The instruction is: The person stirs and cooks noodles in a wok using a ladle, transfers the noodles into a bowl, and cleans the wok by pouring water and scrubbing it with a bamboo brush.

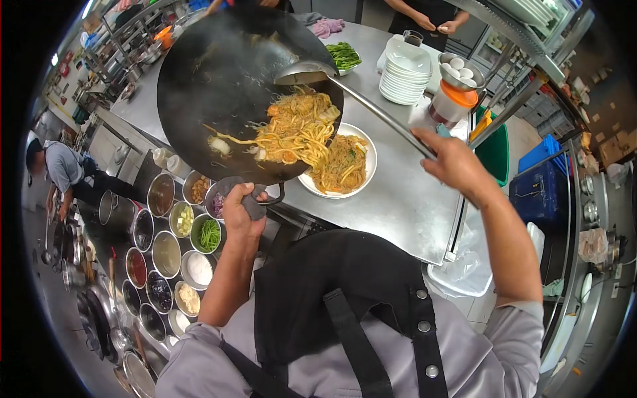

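My left hand (243,211) is wrapped round the handle of a large dark wok (219,86), with a grey cloth (251,205) between. The wok is tilted over a white plate (373,162). Noodles (298,126) lie at its lower edge, touching the noodles on the plate. Steam blurs the wok's upper part. My right hand (454,159) holds the long handle of a metal ladle (378,99), whose bowl is inside the wok above the noodles.
Stacked white bowls (405,73), a bowl of eggs (458,71) and green vegetables (343,56) stand on the steel table (391,219). Ingredient pots (166,253) are at lower left. Two people (63,166) (431,16) stand at the far left and across the table.
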Demonstrator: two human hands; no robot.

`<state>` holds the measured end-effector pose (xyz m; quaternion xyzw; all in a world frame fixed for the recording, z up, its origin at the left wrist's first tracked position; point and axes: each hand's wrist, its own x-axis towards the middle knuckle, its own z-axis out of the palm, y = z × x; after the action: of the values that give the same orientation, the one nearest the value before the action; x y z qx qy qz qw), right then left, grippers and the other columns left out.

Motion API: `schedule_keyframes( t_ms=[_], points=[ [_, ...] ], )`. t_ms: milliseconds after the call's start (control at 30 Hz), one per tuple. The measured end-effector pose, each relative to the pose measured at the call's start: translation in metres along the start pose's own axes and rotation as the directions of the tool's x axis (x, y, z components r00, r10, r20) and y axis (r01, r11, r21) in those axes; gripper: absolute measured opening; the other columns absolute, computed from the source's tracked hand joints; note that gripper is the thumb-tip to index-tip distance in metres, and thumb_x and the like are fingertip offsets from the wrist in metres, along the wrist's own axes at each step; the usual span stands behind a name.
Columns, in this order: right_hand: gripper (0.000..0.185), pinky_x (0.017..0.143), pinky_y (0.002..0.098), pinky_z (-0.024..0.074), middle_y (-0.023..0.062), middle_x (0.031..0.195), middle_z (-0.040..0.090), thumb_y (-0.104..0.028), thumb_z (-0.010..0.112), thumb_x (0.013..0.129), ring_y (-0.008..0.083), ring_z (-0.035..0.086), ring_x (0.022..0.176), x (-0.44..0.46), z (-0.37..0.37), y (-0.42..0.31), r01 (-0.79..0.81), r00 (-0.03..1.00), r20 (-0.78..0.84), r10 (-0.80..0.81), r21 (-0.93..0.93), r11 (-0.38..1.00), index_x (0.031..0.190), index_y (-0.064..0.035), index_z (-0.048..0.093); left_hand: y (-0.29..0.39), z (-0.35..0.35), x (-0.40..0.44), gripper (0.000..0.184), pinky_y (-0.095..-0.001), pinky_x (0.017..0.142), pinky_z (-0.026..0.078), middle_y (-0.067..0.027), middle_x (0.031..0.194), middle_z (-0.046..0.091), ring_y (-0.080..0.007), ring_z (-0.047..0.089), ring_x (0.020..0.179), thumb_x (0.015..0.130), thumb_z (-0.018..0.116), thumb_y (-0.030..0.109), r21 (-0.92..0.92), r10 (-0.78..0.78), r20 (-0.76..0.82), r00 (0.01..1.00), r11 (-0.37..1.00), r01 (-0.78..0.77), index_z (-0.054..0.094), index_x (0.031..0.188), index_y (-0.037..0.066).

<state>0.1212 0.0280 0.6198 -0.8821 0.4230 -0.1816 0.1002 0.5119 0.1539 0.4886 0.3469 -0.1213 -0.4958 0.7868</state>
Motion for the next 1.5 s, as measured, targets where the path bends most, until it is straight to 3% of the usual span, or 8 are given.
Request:
schedule_keyframes(
  t_ms=[133, 433, 600, 667, 867, 900, 1133, 1500],
  points=[
    [0.069, 0.099, 0.0364, 0.0495, 0.0205, 0.124, 0.068, -0.002, 0.07, 0.078, 0.0306, 0.067, 0.11, 0.017, -0.035, 0.008, -0.026, 0.98, 0.196, 0.02, 0.031, 0.999, 0.144, -0.0077, 0.053, -0.007, 0.003, 0.004, 0.006, -0.0348, 0.062, 0.052, -0.0082, 0.074, 0.06, -0.0225, 0.061, 0.066, 0.082, 0.06, -0.002, -0.037, 0.048, 0.008, 0.999, 0.998, -0.048, 0.059, 0.083, 0.003],
    [0.063, 0.086, 0.0422, 0.0523, 0.0226, 0.1, 0.07, -0.005, 0.067, 0.076, 0.0359, 0.069, 0.09, -0.028, -0.085, 0.013, -0.025, 0.925, 0.373, 0.071, -0.128, 0.991, 0.138, -0.0077, 0.058, -0.024, 0.007, 0.006, 0.007, -0.0362, 0.063, 0.052, -0.0083, 0.073, 0.059, -0.0227, 0.06, 0.067, 0.081, 0.061, -0.003, -0.027, 0.15, -0.044, 0.988, 0.988, -0.151, 0.059, 0.08, 0.004],
    [0.062, 0.078, 0.0413, 0.0522, 0.0213, 0.089, 0.068, -0.003, 0.068, 0.075, 0.0358, 0.067, 0.081, -0.06, -0.11, 0.012, -0.003, 0.927, 0.376, 0.019, -0.044, 0.999, 0.135, -0.0064, 0.06, -0.029, 0.01, 0.004, 0.003, -0.0359, 0.063, 0.051, -0.0092, 0.076, 0.06, -0.0223, 0.06, 0.067, 0.082, 0.061, -0.002, 0.001, 0.147, -0.063, 0.987, 0.989, -0.148, 0.061, 0.082, 0.002],
    [0.062, 0.076, 0.0405, 0.052, 0.0208, 0.086, 0.067, -0.002, 0.068, 0.074, 0.0353, 0.066, 0.077, -0.072, -0.12, 0.008, -0.114, 0.907, 0.388, 0.161, -0.141, 0.983, 0.135, -0.0056, 0.059, -0.031, 0.007, 0.008, 0.003, -0.0358, 0.063, 0.051, -0.0092, 0.077, 0.061, -0.0222, 0.06, 0.068, 0.083, 0.06, -0.002, -0.013, 0.15, -0.06, 0.987, 0.988, -0.151, 0.061, 0.082, 0.002],
    [0.064, 0.079, 0.0385, 0.0526, 0.0224, 0.094, 0.069, 0.0, 0.067, 0.074, 0.033, 0.069, 0.082, -0.053, -0.079, 0.011, -0.108, 0.968, 0.229, 0.108, -0.01, 0.994, 0.137, -0.0029, 0.058, -0.028, 0.022, -0.002, 0.004, -0.0355, 0.062, 0.051, -0.0086, 0.078, 0.06, -0.0217, 0.06, 0.07, 0.083, 0.06, -0.002, -0.042, 0.139, -0.065, 0.988, 0.989, -0.142, 0.061, 0.083, 0.002],
    [0.063, 0.083, 0.0399, 0.053, 0.0244, 0.1, 0.069, -0.001, 0.067, 0.075, 0.0358, 0.07, 0.088, -0.045, -0.062, 0.023, 0.06, 0.989, 0.139, -0.055, -0.031, 0.998, 0.137, -0.0028, 0.057, -0.029, 0.022, -0.002, 0.004, -0.0355, 0.062, 0.051, -0.0084, 0.078, 0.06, -0.0216, 0.06, 0.071, 0.083, 0.06, -0.002, -0.052, 0.138, -0.047, 0.989, 0.989, -0.141, 0.06, 0.083, 0.002],
    [0.062, 0.083, 0.0489, 0.0528, 0.0239, 0.095, 0.069, -0.004, 0.064, 0.075, 0.0408, 0.067, 0.088, -0.02, -0.05, 0.017, 0.198, 0.965, 0.206, -0.16, -0.179, 0.964, 0.137, -0.0066, 0.057, -0.033, 0.025, 0.004, 0.012, -0.0337, 0.06, 0.051, -0.006, 0.082, 0.058, -0.0212, 0.058, 0.069, 0.081, 0.062, -0.003, -0.037, 0.139, -0.049, 0.989, 0.989, -0.141, 0.056, 0.087, 0.006],
    [0.064, 0.077, 0.0488, 0.051, 0.0234, 0.091, 0.068, 0.001, 0.066, 0.071, 0.0412, 0.067, 0.086, -0.076, -0.094, 0.028, 0.137, 0.962, 0.257, -0.088, -0.18, 0.974, 0.135, -0.0059, 0.059, -0.039, 0.02, 0.037, 0.015, -0.0363, 0.058, 0.051, -0.0064, 0.08, 0.057, -0.0219, 0.06, 0.068, 0.079, 0.06, -0.006, -0.017, 0.235, -0.028, 0.972, 0.972, -0.236, 0.056, 0.087, 0.006]
  ],
)
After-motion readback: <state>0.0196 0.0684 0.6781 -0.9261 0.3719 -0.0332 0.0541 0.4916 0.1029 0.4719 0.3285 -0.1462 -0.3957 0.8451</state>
